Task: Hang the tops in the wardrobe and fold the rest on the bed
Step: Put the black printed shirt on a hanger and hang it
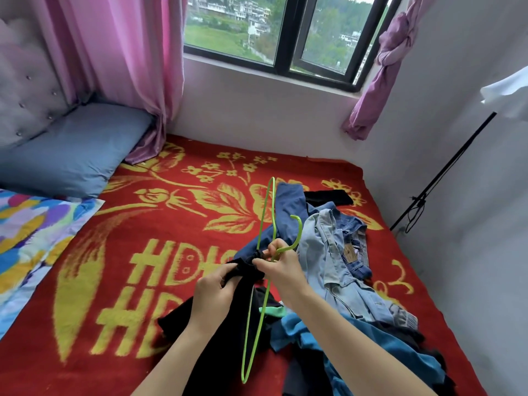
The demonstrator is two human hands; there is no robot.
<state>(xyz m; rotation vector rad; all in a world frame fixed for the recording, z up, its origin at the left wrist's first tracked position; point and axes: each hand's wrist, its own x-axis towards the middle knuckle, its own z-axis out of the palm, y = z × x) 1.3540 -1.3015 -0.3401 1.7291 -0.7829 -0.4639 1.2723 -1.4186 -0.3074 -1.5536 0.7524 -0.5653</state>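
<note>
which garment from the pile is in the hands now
The black fabric garment: the left hand grips it while the right hand holds the thin green wire hanger against it; the pale denim shirt and the rest lie loose.

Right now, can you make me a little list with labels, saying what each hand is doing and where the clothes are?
Place: bed covered by a red and yellow blanket
Pillow: blue pillow at the head of the bed
Left hand: left hand grips the black garment
Right hand: right hand holds the green hanger near its hook
Stage: garment bunched at the hanger, not yet spread on it
Pile: clothes pile of denim and blue pieces, unfolded, right of the hands
Wardrobe: not in view
</note>
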